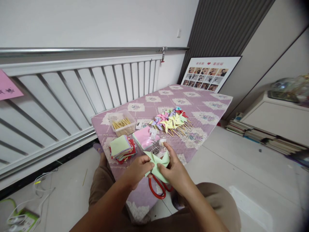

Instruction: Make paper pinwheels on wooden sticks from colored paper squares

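A light green paper pinwheel is held between both hands above the near end of the table, its corners folded in toward the middle. My left hand pinches its left side between thumb and fingers. My right hand grips the right side, thumb pressed near the centre and index finger stretched upward. Below the paper, red-handled scissors show only their loops. Just past the hands lie a pile of small metal fasteners and a small white cup.
Finished pinwheels lie heaped mid-table. A clear plastic box holds wooden sticks. Nearby are a stack of coloured paper squares and pink sheets. A white radiator stands along the wall; a photo board leans behind the table.
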{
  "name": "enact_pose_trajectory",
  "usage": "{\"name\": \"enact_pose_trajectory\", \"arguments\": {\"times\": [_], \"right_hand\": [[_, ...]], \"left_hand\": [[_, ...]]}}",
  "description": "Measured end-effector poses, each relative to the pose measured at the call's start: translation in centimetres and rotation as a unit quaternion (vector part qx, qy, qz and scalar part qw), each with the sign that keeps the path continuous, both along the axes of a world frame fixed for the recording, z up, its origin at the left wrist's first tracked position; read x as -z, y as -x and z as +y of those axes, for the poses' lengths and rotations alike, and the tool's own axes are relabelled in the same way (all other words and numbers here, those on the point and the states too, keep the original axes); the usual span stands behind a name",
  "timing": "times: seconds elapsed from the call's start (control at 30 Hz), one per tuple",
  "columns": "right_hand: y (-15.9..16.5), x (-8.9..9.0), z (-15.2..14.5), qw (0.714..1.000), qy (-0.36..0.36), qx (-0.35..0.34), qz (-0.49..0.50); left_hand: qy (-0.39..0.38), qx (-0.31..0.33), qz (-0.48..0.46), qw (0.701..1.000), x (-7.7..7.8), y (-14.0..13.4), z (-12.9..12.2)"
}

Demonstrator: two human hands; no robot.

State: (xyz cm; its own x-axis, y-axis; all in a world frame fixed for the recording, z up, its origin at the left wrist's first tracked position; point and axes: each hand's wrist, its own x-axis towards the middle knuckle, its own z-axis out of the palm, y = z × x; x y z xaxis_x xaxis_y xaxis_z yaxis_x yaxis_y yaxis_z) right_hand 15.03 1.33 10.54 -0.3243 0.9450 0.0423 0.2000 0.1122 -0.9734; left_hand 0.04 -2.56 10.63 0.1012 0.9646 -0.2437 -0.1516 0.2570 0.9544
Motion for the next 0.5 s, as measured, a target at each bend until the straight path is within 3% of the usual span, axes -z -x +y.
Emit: {"name": "enact_pose_trajectory", "arguments": {"times": [0.27,0.5], "right_hand": [[0.1,-0.1,0.0,0.999,0.007,-0.042,0.003],[0.6,1.1,-0.4,0.998,0.034,-0.058,0.001]], "left_hand": [[-0.022,-0.004,0.148,0.989,0.8,0.7,-0.1],[-0.017,-0.025,0.166,0.986,1.3,0.7,-0.7]]}}
